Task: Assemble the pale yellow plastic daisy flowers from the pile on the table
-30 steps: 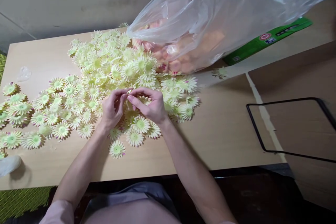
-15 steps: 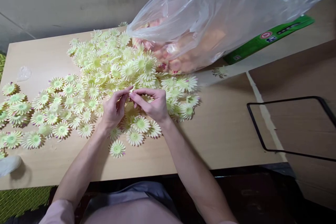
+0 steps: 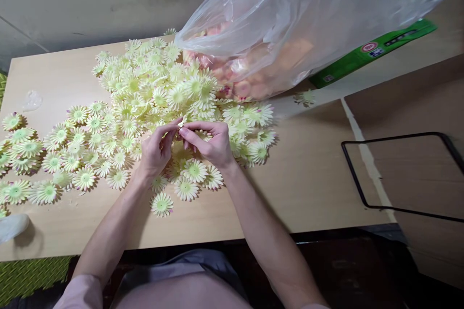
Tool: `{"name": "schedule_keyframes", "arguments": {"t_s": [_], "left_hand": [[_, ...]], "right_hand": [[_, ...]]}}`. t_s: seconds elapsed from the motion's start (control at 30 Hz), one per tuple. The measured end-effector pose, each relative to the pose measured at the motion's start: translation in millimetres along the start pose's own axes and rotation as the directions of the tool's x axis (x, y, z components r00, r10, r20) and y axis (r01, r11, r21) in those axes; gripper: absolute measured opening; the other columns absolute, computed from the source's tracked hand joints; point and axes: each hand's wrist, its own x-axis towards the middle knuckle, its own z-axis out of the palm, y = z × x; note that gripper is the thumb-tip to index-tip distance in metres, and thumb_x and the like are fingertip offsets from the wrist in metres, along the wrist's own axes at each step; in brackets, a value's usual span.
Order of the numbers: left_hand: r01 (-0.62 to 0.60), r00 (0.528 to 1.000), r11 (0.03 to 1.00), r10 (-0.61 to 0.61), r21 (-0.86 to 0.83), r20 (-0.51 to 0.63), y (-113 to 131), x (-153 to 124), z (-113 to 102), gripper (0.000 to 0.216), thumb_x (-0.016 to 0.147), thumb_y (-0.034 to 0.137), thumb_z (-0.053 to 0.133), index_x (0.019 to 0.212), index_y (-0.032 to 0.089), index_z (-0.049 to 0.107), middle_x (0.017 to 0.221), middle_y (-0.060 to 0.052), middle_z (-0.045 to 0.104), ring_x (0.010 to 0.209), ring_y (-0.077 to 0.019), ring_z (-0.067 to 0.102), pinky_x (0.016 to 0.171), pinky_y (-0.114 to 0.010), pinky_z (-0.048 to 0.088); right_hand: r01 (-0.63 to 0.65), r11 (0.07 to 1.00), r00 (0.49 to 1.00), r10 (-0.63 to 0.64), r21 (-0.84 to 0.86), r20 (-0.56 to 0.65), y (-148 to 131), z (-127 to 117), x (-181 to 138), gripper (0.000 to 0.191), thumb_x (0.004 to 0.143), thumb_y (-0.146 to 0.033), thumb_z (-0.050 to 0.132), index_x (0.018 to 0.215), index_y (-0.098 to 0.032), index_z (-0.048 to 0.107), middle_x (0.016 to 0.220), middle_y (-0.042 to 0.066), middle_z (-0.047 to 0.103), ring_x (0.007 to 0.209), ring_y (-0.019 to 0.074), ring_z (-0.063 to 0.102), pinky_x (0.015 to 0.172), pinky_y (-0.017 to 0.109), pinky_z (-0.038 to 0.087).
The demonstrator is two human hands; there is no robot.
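Over a heap of pale yellow-green artificial flower heads, my left hand and my right hand meet at their fingertips. Both are closed in a pinch, thumbs against fingers. A small pale bit shows where the fingertips touch, mostly hidden, and I cannot make out what it is. Petals lie right behind and below the fingers. Loose flower heads rest on the table just in front of my wrists, some with pinkish petal tips.
A clear plastic bag of pink and peach pieces stands behind the heap. Beside it lies a green packet. A black metal frame is at the right, and a white object sits at the table's left front edge.
My hands stay at nearly the same spot, pinched together, with only slight finger movement. The flower heads and bag have not moved.
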Motion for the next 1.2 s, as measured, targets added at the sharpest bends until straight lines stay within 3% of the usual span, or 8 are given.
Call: {"name": "schedule_keyframes", "arguments": {"t_s": [0.43, 0.73, 0.87, 1.03, 1.2], "left_hand": [[-0.062, 0.998, 0.998, 0.062, -0.021, -0.005, -1.8, 1.7, -1.1, 0.024, 0.095, 0.01, 0.048, 0.115, 0.019, 0.058, 0.126, -0.01, 0.068, 0.11, -0.0177, 0.069, 0.083, -0.028, 0.061], [-0.084, 0.996, 0.996, 0.085, 0.015, -0.011, -2.4, 1.7, -1.3, 0.028, 0.093, 0.006, 0.049, 0.115, 0.021, 0.059, 0.123, -0.008, 0.07, 0.109, -0.0165, 0.069, 0.079, -0.027, 0.063], [-0.078, 0.997, 0.996, 0.078, 0.041, -0.022, -0.8, 1.9, -1.7, 0.026, 0.094, 0.008, 0.049, 0.113, 0.023, 0.059, 0.121, -0.006, 0.07, 0.107, -0.0158, 0.07, 0.077, -0.027, 0.063], [-0.034, 0.999, 0.999, 0.035, 0.041, -0.02, -0.8, 1.4, -1.4, 0.021, 0.096, 0.016, 0.049, 0.112, 0.023, 0.06, 0.122, -0.007, 0.07, 0.109, -0.0182, 0.069, 0.078, -0.032, 0.064], [-0.059, 0.998, 0.998, 0.06, 0.031, -0.022, -3.0, 3.2, -1.4, 0.019, 0.096, 0.017, 0.05, 0.11, 0.024, 0.062, 0.122, -0.007, 0.07, 0.114, -0.0208, 0.067, 0.086, -0.038, 0.062]], "right_hand": [[0.003, 0.999, 1.0, -0.003, 0.034, 0.005, 0.4, 0.2, 0.7, 0.01, 0.081, -0.027, 0.071, 0.082, -0.018, 0.076, 0.058, -0.002, 0.066, 0.049, 0.0111, 0.06, 0.056, 0.026, 0.052], [-0.022, 1.0, 1.0, 0.022, 0.007, -0.005, 0.4, -0.1, 0.3, 0.015, 0.08, -0.031, 0.072, 0.082, -0.017, 0.076, 0.061, -0.001, 0.068, 0.051, 0.0114, 0.061, 0.056, 0.026, 0.054], [-0.023, 1.0, 1.0, 0.023, 0.012, -0.001, -0.7, -0.5, 0.2, 0.014, 0.08, -0.031, 0.072, 0.082, -0.017, 0.076, 0.066, 0.001, 0.07, 0.052, 0.0115, 0.061, 0.056, 0.027, 0.054], [-0.049, 0.999, 0.999, 0.049, 0.016, -0.009, 0.4, -0.2, 0.2, 0.016, 0.08, -0.033, 0.072, 0.081, -0.018, 0.076, 0.059, -0.001, 0.067, 0.051, 0.0125, 0.061, 0.053, 0.027, 0.053], [-0.037, 0.998, 0.999, 0.038, 0.045, -0.003, 1.7, -0.6, 0.7, 0.013, 0.079, -0.03, 0.073, 0.082, -0.018, 0.077, 0.06, 0.0, 0.068, 0.049, 0.0119, 0.06, 0.052, 0.026, 0.052]]}}
